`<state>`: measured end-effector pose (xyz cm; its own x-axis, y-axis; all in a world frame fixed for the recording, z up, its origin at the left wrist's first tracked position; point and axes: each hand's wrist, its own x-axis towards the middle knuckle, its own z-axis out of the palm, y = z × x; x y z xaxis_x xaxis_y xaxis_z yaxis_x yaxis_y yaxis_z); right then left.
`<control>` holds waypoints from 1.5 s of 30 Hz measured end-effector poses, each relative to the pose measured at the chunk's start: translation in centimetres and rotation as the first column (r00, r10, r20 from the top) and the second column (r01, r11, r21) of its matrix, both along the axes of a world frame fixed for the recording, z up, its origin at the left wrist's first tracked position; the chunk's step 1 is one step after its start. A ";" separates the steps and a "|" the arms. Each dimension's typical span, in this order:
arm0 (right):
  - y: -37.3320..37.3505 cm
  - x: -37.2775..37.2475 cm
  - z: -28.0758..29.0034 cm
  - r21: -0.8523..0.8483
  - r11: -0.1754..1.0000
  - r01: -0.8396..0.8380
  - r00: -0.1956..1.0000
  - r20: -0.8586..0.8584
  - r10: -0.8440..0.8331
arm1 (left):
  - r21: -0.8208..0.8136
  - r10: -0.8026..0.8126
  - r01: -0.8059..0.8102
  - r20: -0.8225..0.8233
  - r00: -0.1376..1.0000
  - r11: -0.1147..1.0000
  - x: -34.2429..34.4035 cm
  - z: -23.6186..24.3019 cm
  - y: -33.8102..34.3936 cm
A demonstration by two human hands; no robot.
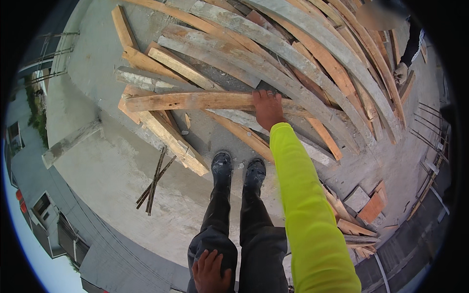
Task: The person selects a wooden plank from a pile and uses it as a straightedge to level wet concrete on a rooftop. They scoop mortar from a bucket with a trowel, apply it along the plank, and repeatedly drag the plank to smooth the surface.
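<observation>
My right hand, at the end of a bright yellow sleeve, has its fingers curled over the far edge of a light-brown wooden plank. The plank lies crosswise on other timbers, and its left end rests over a thicker wooden beam. My right thumb is hidden. Resting flat on my left thigh, my left hand has its fingers stretched out and holds nothing. Beyond the plank lies a heap of long boards, several of them coated with grey cement.
Rusty rebar pieces lie crossed on the concrete floor at left. Another person's gloved hand is by the pile at far right. Scrap wood lies at lower right, with rebar sticking out along the right edge.
</observation>
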<state>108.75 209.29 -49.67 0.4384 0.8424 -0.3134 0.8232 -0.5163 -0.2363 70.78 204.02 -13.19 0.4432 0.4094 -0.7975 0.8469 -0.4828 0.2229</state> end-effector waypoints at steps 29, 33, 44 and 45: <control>0.6 -6.5 17.8 0.387 0.916 0.107 0.828 -0.544 0.134 | -0.004 -0.170 0.171 0.071 0.983 0.985 0.6 -0.5 2.7; 2.5 -7.1 14.5 0.345 0.921 0.182 0.873 -0.488 0.010 | -0.001 -0.171 0.171 0.054 0.984 0.985 0.5 -0.7 3.0; -7.7 -3.2 2.1 0.365 0.791 0.491 0.847 -0.413 -0.335 | -0.024 -0.115 0.115 0.024 0.993 0.993 1.6 -0.3 4.2; -8.9 -1.8 1.6 0.356 0.771 0.529 0.842 -0.339 -0.420 | -0.017 -0.100 0.101 0.044 0.994 0.995 1.9 -0.1 4.3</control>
<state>106.94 200.39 -48.09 0.7790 0.6151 -0.1216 0.3934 -0.6306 -0.6690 72.70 208.31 -13.29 0.5158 0.3459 -0.7838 0.7835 -0.5605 0.2683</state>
